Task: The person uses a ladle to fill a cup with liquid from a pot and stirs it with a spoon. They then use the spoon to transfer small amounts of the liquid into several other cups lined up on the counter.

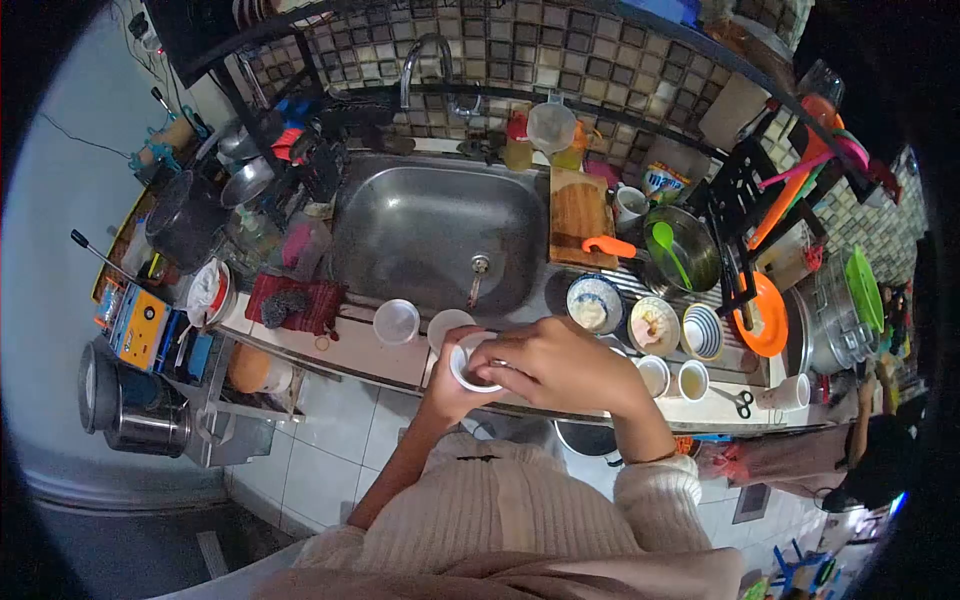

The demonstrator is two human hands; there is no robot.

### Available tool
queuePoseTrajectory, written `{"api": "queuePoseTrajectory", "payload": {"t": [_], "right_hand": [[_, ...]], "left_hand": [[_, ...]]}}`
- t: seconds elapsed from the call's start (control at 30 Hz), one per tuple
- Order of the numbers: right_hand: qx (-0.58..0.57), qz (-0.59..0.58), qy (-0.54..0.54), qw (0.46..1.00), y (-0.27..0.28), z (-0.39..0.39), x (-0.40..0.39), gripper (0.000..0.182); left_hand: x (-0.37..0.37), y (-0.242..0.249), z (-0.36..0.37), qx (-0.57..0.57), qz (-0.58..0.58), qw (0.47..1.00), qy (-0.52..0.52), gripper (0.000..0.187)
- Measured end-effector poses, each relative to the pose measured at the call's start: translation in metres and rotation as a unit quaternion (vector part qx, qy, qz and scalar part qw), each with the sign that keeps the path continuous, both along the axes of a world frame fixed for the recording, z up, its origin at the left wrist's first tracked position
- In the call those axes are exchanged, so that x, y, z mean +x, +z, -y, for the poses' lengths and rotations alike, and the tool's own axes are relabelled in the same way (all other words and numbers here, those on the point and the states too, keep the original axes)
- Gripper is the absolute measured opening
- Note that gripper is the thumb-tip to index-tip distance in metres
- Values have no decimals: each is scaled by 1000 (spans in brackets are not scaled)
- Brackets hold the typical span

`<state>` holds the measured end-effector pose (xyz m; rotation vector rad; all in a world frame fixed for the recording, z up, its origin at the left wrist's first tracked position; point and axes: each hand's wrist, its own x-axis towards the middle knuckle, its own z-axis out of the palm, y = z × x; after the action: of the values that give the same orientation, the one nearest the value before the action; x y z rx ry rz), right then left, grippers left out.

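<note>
A small white cup is tilted toward me in my left hand, whose fingers wrap round its side. My right hand reaches over from the right, with its fingers bent together inside the cup's mouth. What those fingers pinch, if anything, is hidden. Just behind the cup, a translucent cup stands on the counter edge, partly covered by my hands. Left of it is another translucent cup. To the right, near my right wrist, stand a white cup and a cup with yellowish liquid.
The steel sink lies ahead, with a cutting board on its right. Several bowls, including a striped bowl, a pan and an orange plate crowd the right. A red cloth lies left. Another person stands far right.
</note>
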<state>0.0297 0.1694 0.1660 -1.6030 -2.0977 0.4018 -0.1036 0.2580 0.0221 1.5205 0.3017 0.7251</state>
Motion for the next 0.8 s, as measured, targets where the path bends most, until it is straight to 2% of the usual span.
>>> {"api": "queuePoseTrajectory", "payload": {"t": [0.1,0.13,0.17,0.23,0.27,0.43,0.5,0.53,0.63,0.7,0.8], "right_hand": [[9,-17,-12,1000,0,0,0,17],[14,1,-42,999,-2,-1,1,17],[14,17,-71,997,-3,-1,1,17],[-8,12,-78,997,1,-3,-3,17],[-24,11,-85,996,4,-5,-4,17],[12,-15,-84,996,-3,-11,-11,17],[26,49,-112,992,2,-9,-12,17],[27,52,-108,992,5,-5,-13,17],[44,79,-114,989,6,4,-13,17],[-3,76,-63,995,5,2,-10,18],[35,11,-21,999,4,-9,-7,17]], "left_hand": [[1,5,1,35,-8,999,-8,78],[3,4,-3,178,-19,984,14,78],[4,4,-3,176,-21,984,14,78],[3,3,2,38,-45,998,-25,80],[4,-4,3,84,-22,996,-6,82],[0,-15,4,106,-11,994,27,83],[0,-12,2,53,-7,999,4,81],[-3,-2,2,102,-8,995,11,78],[-1,2,0,143,-31,989,20,75],[2,7,1,146,-30,989,17,75],[1,5,-2,157,-23,987,6,76]]}}
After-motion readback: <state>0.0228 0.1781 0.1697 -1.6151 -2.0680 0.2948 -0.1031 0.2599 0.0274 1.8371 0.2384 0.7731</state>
